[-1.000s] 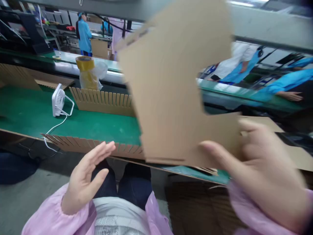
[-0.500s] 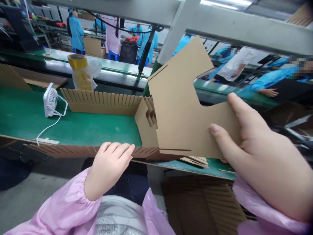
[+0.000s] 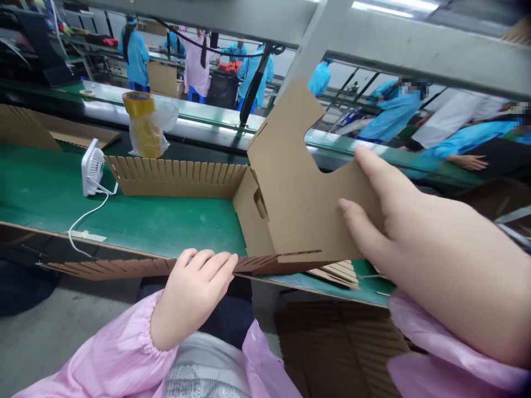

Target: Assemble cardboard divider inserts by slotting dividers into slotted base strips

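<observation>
Brown cardboard fills the right hand's (image 3: pixel 440 237) grip: a flat, notched sheet (image 3: pixel 286 193) is pinched near its right end, thumb lying on the face turned to the wearer, index finger reaching up to the top edge, the other fingers hidden behind. From that grip the sheet spreads leftward and upward, standing on edge and tilted, with its large rounded cut-out just above and left of the fingertips. Its lower edge, farther left of the thumb, meets the end of the near slotted strip (image 3: pixel 120 269); whether the two interlock I cannot tell.

The left hand (image 3: pixel 193 301) lies palm down, wrist bent slightly, fingers together and curled over that near strip. Its thumb is out of sight, so I cannot tell whether it clasps the strip or merely rests there. The right arm comes in from the lower right, hand turned sideways; both wrists emerge from gathered, shiny pink sleeves (image 3: pixel 103 342).

Beyond the left hand, a far slotted strip (image 3: pixel 178 179) stands comb-like on the smooth green tabletop (image 3: pixel 186 221). Left of the held sheet, a cardboard cross panel (image 3: pixel 249 215) with an oblong hole spans between the strips. Below the right grip's sheet lie thin, layered cardboard pieces (image 3: pixel 336 273).
</observation>
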A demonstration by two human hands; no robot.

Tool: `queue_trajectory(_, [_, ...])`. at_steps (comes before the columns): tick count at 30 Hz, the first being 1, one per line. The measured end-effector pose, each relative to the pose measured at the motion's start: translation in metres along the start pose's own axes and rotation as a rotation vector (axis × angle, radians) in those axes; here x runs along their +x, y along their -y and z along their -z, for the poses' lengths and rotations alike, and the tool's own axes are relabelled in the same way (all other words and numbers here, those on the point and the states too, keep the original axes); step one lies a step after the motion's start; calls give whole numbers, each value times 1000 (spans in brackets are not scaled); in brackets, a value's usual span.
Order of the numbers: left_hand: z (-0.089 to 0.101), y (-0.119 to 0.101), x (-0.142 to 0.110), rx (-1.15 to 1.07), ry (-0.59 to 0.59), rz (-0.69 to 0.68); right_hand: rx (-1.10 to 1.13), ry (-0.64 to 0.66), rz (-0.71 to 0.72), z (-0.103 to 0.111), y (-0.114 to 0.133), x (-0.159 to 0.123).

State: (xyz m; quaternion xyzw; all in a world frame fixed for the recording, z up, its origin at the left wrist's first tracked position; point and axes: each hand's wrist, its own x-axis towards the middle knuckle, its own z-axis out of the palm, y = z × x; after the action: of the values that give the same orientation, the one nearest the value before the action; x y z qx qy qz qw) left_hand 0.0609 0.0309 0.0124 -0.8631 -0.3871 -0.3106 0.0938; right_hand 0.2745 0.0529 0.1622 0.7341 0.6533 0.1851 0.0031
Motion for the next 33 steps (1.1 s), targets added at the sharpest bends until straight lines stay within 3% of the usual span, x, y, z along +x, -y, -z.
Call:
queue_trajectory(10, [1, -3, 0, -1, 5, -2, 23, 86, 117, -17, 17, 13])
queue_trajectory(17, [1, -3, 1, -8, 8, -4, -13, 4, 234, -46, 27, 11])
queue_trajectory(23, [0, -3, 2, -8, 10, -8, -100, 97, 237, -52, 39, 14])
queue_trajectory(33, [-1, -1, 3, -19, 5, -8, -1, -30, 227, -59, 33, -6])
